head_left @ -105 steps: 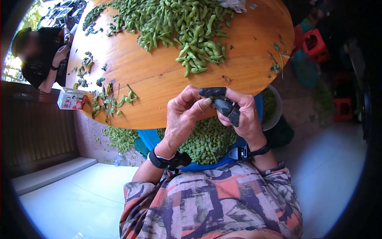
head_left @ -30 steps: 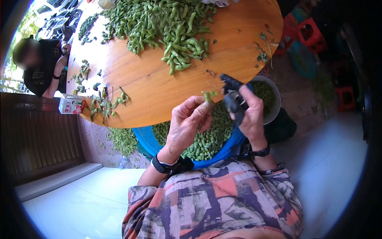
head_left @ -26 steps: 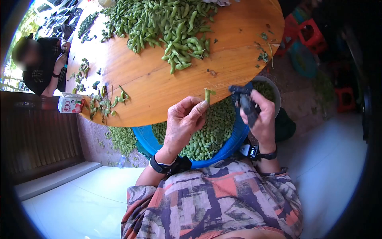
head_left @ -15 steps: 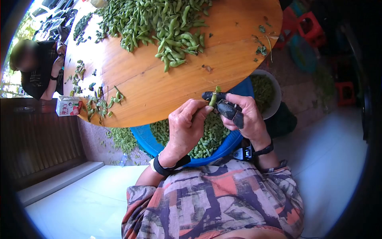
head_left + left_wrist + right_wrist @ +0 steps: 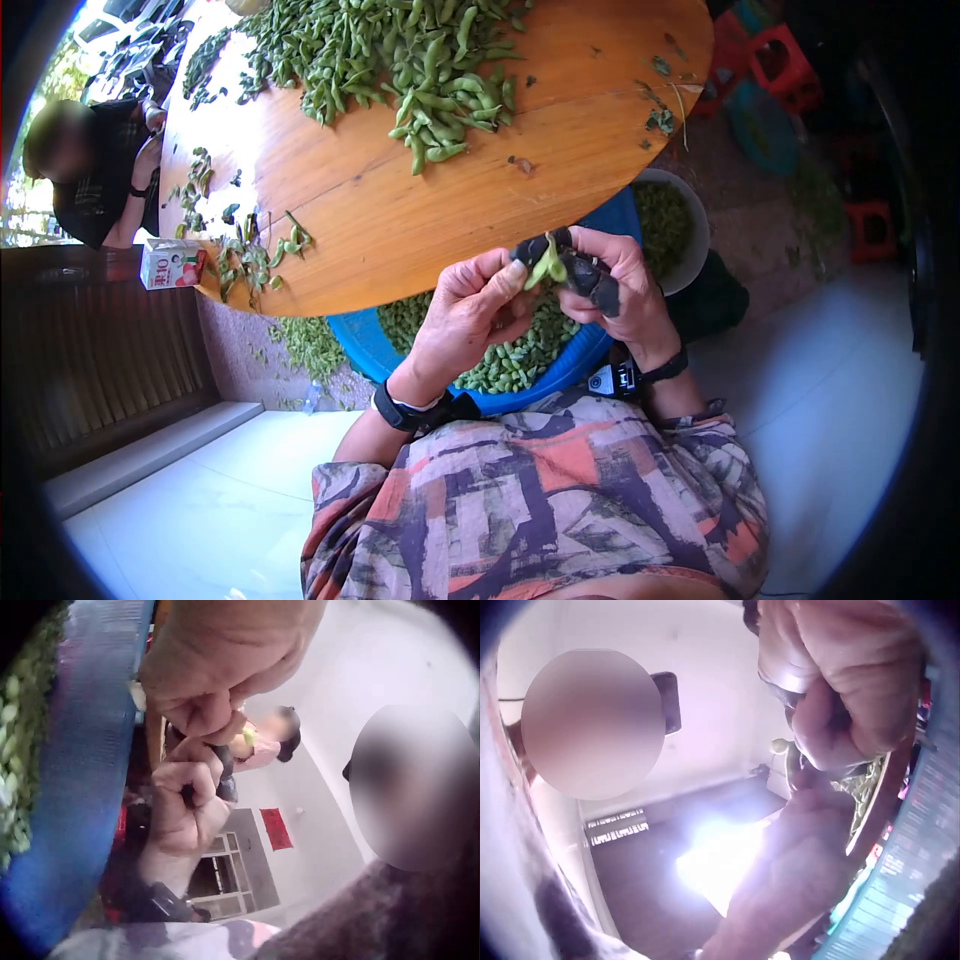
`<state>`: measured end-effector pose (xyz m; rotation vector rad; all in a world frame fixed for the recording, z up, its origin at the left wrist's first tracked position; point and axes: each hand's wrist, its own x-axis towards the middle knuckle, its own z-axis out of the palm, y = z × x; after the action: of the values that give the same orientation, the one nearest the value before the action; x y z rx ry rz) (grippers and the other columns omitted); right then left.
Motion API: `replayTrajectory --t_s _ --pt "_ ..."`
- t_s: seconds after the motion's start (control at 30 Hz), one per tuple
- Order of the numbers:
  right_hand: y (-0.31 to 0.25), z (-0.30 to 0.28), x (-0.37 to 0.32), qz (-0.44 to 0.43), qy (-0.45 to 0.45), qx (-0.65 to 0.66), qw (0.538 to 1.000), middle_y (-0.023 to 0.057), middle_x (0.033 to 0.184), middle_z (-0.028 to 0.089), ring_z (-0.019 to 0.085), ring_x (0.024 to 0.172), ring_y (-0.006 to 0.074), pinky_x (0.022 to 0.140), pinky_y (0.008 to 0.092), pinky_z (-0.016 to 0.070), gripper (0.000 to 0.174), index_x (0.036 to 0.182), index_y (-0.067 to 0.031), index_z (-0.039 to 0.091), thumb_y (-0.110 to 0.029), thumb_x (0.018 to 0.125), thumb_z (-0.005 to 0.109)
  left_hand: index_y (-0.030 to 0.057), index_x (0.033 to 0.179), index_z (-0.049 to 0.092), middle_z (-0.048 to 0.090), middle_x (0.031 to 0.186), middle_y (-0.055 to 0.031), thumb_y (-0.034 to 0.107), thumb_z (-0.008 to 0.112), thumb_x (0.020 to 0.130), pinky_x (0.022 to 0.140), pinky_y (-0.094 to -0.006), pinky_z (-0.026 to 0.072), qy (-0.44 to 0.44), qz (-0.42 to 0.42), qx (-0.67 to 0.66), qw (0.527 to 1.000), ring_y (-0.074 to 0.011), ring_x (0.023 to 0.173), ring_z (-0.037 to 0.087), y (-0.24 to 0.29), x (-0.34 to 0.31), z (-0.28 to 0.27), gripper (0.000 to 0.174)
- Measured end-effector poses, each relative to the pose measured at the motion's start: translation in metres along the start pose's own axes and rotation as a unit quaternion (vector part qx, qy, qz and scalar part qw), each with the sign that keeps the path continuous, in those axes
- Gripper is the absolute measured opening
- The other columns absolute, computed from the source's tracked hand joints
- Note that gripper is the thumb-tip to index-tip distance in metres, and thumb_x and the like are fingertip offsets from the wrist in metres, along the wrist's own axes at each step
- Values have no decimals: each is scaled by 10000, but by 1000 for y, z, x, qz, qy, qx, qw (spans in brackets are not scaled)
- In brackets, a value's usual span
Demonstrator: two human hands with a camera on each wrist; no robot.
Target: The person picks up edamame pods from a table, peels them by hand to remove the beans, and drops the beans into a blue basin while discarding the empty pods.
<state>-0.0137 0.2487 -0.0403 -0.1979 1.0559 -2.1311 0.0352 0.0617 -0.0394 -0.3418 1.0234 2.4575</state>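
In the head view my left hand (image 5: 465,310) pinches a green edamame pod (image 5: 546,268) between thumb and forefinger. My right hand (image 5: 622,280), its thumb and forefinger wrapped in black coverings, holds the pod's other side. The pod shows as two pale green lobes against the dark wrapping. Right below both hands is a blue tub (image 5: 362,345) full of shelled green beans (image 5: 515,365). In the left wrist view the left hand (image 5: 225,660) and right hand (image 5: 187,799) meet, with a bit of green between them. The right wrist view shows the pod (image 5: 789,761) at the fingertips.
A wooden table (image 5: 400,240) bears a large heap of edamame pods (image 5: 380,60), scraps and a drink carton (image 5: 172,266). At right stand a pale bowl (image 5: 702,240) of greens and red stools (image 5: 783,70). Another person (image 5: 95,180) sits at the far left.
A second ago the hands were apart, with the pod upright in the left hand. The right hand has come in from the right to the pod, which now looks spread into two lobes.
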Motion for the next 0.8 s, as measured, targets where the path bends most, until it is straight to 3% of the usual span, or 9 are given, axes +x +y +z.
replayTrajectory --t_s 0.1,0.2,0.4,0.43,0.5,0.6,0.63,0.7,0.8 --pt "-4 4 -3 -45 50 -185 981 -43 621 513 456 529 16 470 189 365 253 1021 18 604 -216 933 566 27 900 599 528 674 0 202 566 987 419 -202 298 28 77 85 993 -56 491 448 -1 2 -1 198" --pt "-11 5 -6 -1 39 -148 988 -40 622 513 453 528 18 470 188 367 207 1035 21 607 -154 939 549 22 872 596 524 655 11 179 574 982 441 -195 328 111 90 145 979 -52 493 456 -4 1 8 192" --pt "-5 4 -7 -21 43 -134 990 -36 636 518 451 528 21 466 179 355 202 1063 29 611 -113 938 540 24 875 594 522 644 -3 186 564 986 414 -207 290 106 204 298 926 -68 482 428 -18 3 5 199" --pt "-4 4 -7 -21 43 -134 990 -36 636 518 451 528 21 466 179 355 202 1063 29 611 -113 938 540 24 875 594 522 644 -3 186 564 986 414 -207 290 106 204 298 926 -68 482 428 -16 2 5 199" --pt "-4 2 -6 -10 41 -115 992 -38 634 516 453 527 19 462 177 352 190 1051 24 615 -103 933 537 27 836 569 520 630 26 161 607 963 463 -194 353 63 82 88 991 -44 507 462 -11 0 5 188" --pt "-1 -2 -5 -8 34 -61 998 -41 633 517 460 528 19 456 177 350 187 1043 18 618 -106 930 536 32 825 551 509 622 23 153 605 963 455 -201 343 37 27 32 998 -52 502 453 -8 0 6 191" --pt "-2 -2 -6 -8 34 -61 998 -41 633 517 460 528 19 456 177 350 187 1043 18 618 -106 930 536 32 825 551 509 622 23 153 605 963 455 -201 343 37 27 32 998 -52 502 453 -7 0 8 191" --pt "-3 -2 -8 -8 48 -142 989 -51 630 516 466 532 14 458 171 349 181 1027 8 620 -123 930 540 37 828 553 497 619 19 163 601 965 435 -207 313 81 110 236 962 -63 487 432 -8 0 11 192" --pt "-5 3 -9 -12 72 -196 978 -62 637 523 463 536 0 465 163 348 229 1076 2 628 -160 925 570 31 854 572 499 612 3 181 572 980 404 -212 271 66 120 234 962 -64 460 410 -4 3 8 196"
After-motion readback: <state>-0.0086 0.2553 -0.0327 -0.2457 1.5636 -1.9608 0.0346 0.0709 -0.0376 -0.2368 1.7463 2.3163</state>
